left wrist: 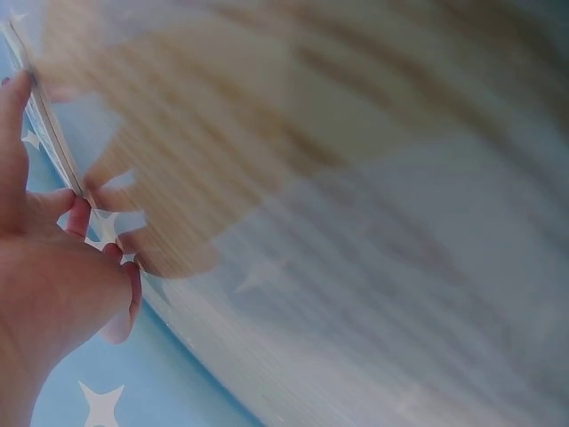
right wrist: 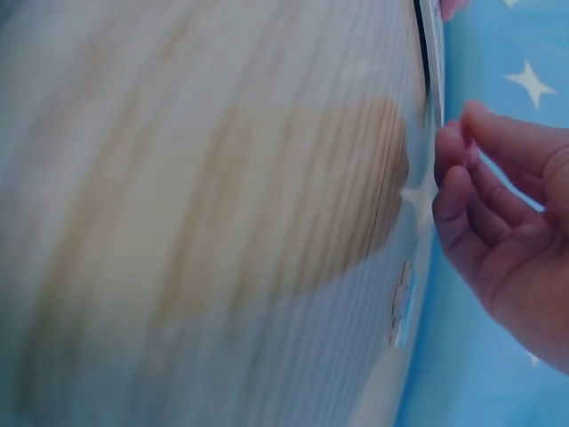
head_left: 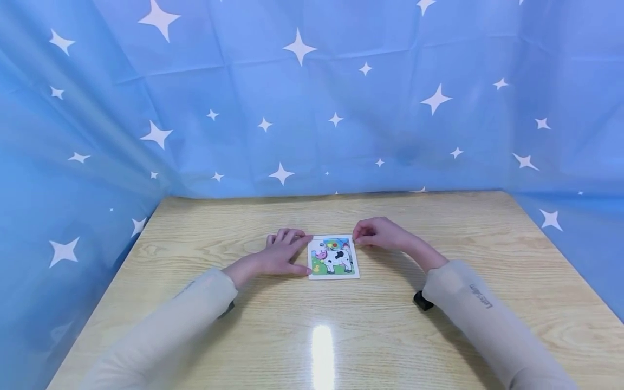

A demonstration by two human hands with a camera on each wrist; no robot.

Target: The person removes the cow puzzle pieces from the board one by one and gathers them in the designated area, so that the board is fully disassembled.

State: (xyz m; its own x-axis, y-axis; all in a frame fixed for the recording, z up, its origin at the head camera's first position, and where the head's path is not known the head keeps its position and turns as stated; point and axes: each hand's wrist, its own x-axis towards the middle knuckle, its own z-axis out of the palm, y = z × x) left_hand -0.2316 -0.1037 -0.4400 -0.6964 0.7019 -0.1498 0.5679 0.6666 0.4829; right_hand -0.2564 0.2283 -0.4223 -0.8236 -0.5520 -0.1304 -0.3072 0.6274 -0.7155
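Note:
A flat white-bordered picture board (head_left: 333, 277) lies on the table, showing a black-and-white cow on green. At its left side is my left hand (head_left: 283, 254), thumb at the near corner and index finger at the far corner, the fingers spread. The left wrist view shows the board's thin edge (left wrist: 55, 133) against the fingertips of that hand (left wrist: 62, 276). By the far right corner is my right hand (head_left: 377, 233), its fingers loosely bent. In the right wrist view, thumb and forefinger of this hand (right wrist: 507, 196) come close together beside the board's edge (right wrist: 433, 62), with nothing visible between them.
The wood-grain table (head_left: 273, 336) reaches back to a blue curtain with white stars (head_left: 312, 108), which also hangs along both sides. A bright light reflection falls on the table in front of the board. A black strap piece (head_left: 423, 300) shows under the right sleeve.

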